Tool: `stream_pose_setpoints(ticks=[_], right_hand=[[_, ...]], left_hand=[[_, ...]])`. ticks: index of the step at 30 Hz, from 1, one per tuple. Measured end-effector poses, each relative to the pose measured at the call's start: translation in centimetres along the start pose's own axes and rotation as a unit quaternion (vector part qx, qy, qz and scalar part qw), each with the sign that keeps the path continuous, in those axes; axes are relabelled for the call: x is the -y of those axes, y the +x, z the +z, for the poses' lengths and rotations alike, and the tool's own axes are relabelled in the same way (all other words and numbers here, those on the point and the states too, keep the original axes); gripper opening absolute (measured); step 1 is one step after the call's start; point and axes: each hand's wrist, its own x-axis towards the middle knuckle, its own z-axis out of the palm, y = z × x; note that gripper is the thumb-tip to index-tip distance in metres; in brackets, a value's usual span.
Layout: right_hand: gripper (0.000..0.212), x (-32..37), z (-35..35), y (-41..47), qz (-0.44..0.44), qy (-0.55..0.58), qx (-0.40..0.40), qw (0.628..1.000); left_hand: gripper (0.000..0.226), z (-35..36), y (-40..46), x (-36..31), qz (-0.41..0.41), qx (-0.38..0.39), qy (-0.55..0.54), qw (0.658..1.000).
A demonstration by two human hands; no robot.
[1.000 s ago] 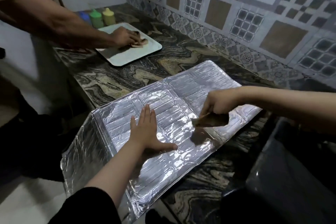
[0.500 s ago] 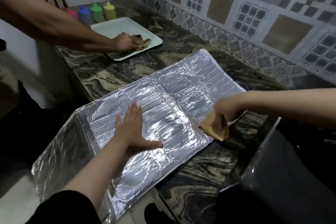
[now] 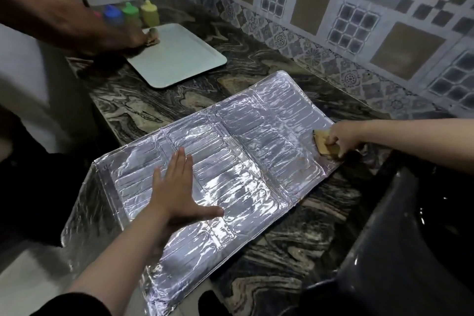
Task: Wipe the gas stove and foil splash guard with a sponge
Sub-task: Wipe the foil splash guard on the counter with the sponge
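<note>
Single view, head-worn, wide-angle. Looks forward and steeply down from front edge of marbled counter [image 3: 164,110], facing tiled back wall [image 3: 333,20]. Near: forearms fill lower frame, foil splash guard [image 3: 243,161] spreads across centre, overhanging front edge. Far-left corner of counter visible; straight lines bow toward frame edges.

A shiny, ribbed foil splash guard [image 3: 230,161] lies opened flat across the marbled bench [image 3: 159,100], its left panel folded down over the front edge. A tan sponge [image 3: 322,141] rests on the guard's far right corner.
</note>
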Motion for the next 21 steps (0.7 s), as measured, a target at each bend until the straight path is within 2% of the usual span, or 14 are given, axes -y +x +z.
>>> stream_pose_setpoints(ticks=[3, 9, 15, 18, 21], right_hand=[[0.064, -0.6, 0.4, 1.0, 0.044, 0.097, -0.036, 0.994], [0.06, -1.5, 0.0, 2.2, 0.108, 0.168, -0.078, 0.977], [0.037, -1.8, -0.4, 3.2, 0.116, 0.175, -0.12, 0.97], [0.024, -0.4, -0.8, 3.0, 0.133, 0.184, -0.166, 0.96], [0.012, 1.4, -1.1, 2.7, 0.138, 0.19, -0.17, 0.957]], left_hand=[[0.162, 0.2, 0.0, 0.1, -0.003, -0.005, -0.001, 1.0], [0.16, 0.5, 0.0, 0.3, -0.002, -0.018, -0.013, 1.0], [0.158, 0.5, 0.1, 0.2, -0.006, -0.019, 0.002, 1.0], [0.158, 0.6, 0.1, 0.2, -0.007, -0.021, 0.002, 1.0], [0.157, 0.6, 0.1, 0.2, -0.008, -0.027, 0.0, 1.0]])
